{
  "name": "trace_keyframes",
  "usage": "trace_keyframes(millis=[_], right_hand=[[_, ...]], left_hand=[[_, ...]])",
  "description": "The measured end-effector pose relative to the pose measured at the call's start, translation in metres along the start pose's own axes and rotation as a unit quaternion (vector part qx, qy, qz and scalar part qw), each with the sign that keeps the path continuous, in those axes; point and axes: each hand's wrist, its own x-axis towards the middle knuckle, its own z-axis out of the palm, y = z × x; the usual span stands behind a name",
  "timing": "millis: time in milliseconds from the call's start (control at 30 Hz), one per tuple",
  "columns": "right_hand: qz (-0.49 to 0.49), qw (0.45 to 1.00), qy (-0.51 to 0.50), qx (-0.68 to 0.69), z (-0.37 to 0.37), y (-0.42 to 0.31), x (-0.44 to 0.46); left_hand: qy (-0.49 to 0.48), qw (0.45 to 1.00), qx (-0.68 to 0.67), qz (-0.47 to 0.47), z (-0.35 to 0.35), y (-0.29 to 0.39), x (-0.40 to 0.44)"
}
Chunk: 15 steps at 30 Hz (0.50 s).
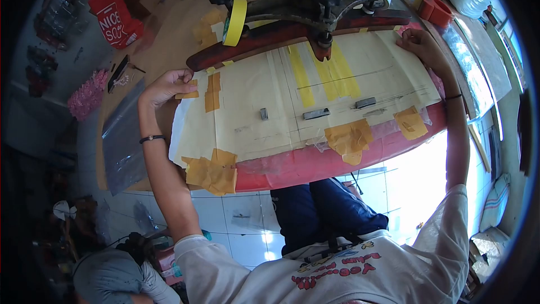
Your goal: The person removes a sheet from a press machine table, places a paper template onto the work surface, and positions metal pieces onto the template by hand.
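A large cream paper sheet lies over a curved red board, with torn brown tape patches along its near edge. At its far left corner, the left hand has thumb and fingers drawn together, touching a small brown tape strip; whether they pinch it, I cannot tell. At the far right corner, the right hand has curled fingers; their grip is unclear. Three small grey blocks rest on the sheet. Beyond its far edge stands a long dark-red bar.
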Motion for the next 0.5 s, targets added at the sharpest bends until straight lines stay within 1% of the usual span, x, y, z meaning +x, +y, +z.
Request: trace_keyframes(millis=[100, 133, 233, 267, 367, 400, 500], right_hand=[[0.028, 0.999, 0.001, -0.03, -0.002, -0.006, -0.003], [0.068, 0.997, -0.011, -0.034, -0.003, -0.021, -0.006], [0.113, 0.993, -0.014, -0.024, -0.001, -0.037, -0.009], [0.112, 0.993, -0.008, -0.041, -0.001, -0.036, -0.009], [0.029, 0.999, -0.009, 0.012, 0.001, -0.013, -0.004], [0.037, 0.999, -0.007, 0.013, 0.002, -0.018, -0.005], [0.04, 0.999, -0.008, -0.009, -0.001, -0.012, -0.003]], left_hand=[[-0.005, 1.0, -0.012, 0.002, 0.001, 0.0, 0.0], [0.006, 1.0, 0.007, 0.013, 0.001, 0.0, 0.0], [-0.004, 1.0, -0.014, 0.017, 0.0, -0.002, 0.0], [-0.011, 0.999, -0.019, 0.029, -0.002, -0.007, 0.003], [-0.004, 1.0, 0.008, -0.012, -0.002, -0.001, 0.0], [0.005, 1.0, 0.01, 0.001, -0.001, -0.003, 0.001], [-0.013, 1.0, 0.004, 0.017, -0.004, -0.004, 0.003]])
